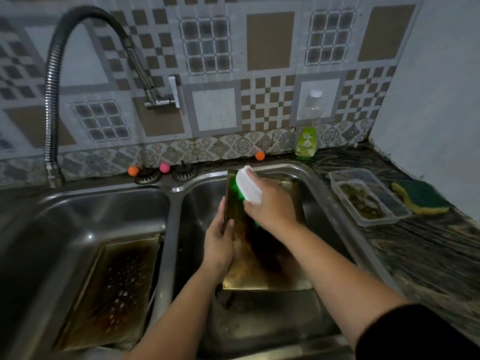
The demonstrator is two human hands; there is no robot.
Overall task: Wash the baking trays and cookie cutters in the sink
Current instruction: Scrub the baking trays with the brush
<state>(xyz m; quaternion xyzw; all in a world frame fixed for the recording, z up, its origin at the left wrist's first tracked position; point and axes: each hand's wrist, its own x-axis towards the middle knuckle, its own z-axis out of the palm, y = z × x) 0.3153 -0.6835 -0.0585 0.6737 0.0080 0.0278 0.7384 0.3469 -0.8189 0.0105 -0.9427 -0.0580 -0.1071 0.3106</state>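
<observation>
Steel double sink point(322, 183): in the right basin a stained baking tray point(249, 268) leans tilted. Left hand point(219, 242) holds its left edge, fingers curled around it. Right hand point(270, 206) grips a white brush point(249, 185) with green bristles on the tray. Second tray point(111, 287) lies in the left basin.

Glossy steel sink point(322, 183), dull stained metal tray point(259, 271), white plastic brush point(250, 185) w/ green bristles.
</observation>
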